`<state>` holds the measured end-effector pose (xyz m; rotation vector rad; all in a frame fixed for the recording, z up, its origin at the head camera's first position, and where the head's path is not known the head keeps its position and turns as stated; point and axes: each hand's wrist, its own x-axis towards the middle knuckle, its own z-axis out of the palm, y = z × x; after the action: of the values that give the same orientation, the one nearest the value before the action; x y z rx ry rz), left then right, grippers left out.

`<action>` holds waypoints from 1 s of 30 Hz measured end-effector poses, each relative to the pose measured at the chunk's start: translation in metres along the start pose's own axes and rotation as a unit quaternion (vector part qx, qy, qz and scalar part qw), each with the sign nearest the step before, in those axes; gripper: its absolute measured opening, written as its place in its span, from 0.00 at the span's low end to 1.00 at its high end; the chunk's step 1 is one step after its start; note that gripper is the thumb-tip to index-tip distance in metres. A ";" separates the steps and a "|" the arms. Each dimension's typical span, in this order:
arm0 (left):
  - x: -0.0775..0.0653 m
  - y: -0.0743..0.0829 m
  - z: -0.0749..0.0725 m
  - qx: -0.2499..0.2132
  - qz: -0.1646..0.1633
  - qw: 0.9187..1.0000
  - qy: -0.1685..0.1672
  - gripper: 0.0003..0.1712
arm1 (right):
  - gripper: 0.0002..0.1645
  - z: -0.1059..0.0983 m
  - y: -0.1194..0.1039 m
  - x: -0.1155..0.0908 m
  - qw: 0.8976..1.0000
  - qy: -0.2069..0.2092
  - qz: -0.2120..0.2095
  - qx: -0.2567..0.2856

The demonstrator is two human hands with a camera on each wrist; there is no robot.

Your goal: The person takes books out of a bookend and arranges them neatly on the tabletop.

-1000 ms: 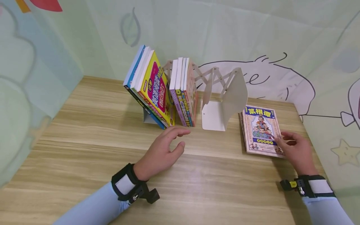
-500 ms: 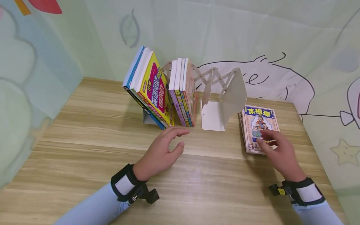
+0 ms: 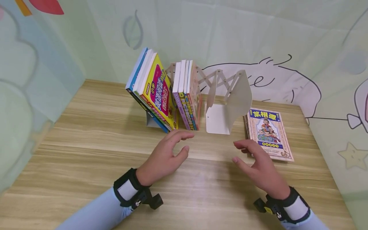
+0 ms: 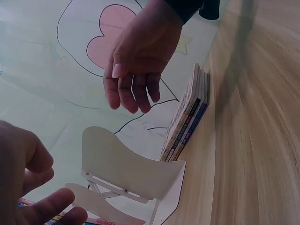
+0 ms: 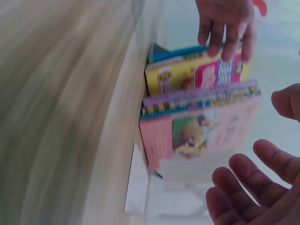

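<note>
Books (image 3: 161,92) lean in far rack (image 3: 240,95); stack (image 3: 267,129) lies right on table (image 3: 201,195). Our left grip (image 3: 164,156) near books, right grip (image 3: 262,169) near stack: both wide, holding nothing.

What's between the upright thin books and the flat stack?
Part of the pale rack: its flat base and two upright plates, seen in the head view.

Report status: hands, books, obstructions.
Left hand, right hand: both empty, fingers relaxed. Standing books: in expandable bookend, left part. Flat book stack: on desk, right. Right panel stands between.
</note>
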<state>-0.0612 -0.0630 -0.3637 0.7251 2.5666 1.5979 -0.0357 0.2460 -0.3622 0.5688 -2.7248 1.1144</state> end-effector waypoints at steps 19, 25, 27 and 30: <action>-0.001 0.003 0.001 0.023 0.003 1.000 0.005 0.22 | 0.32 0.019 -0.022 0.004 0.997 -0.055 -0.044 0.020; 0.001 0.004 -0.001 0.034 0.010 0.999 0.004 0.23 | 0.32 0.019 -0.021 0.003 0.997 -0.057 -0.044 0.026; 0.003 0.005 -0.002 0.048 0.022 0.999 0.007 0.22 | 0.32 0.019 -0.020 0.002 0.997 -0.057 -0.043 0.027; 0.008 0.008 -0.006 0.070 0.048 0.996 0.015 0.22 | 0.31 0.019 -0.019 0.001 0.997 -0.057 -0.043 0.026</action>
<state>-0.0673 -0.0618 -0.3527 0.8546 2.7270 1.4737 -0.0292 0.2198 -0.3630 0.7717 -2.7426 1.1703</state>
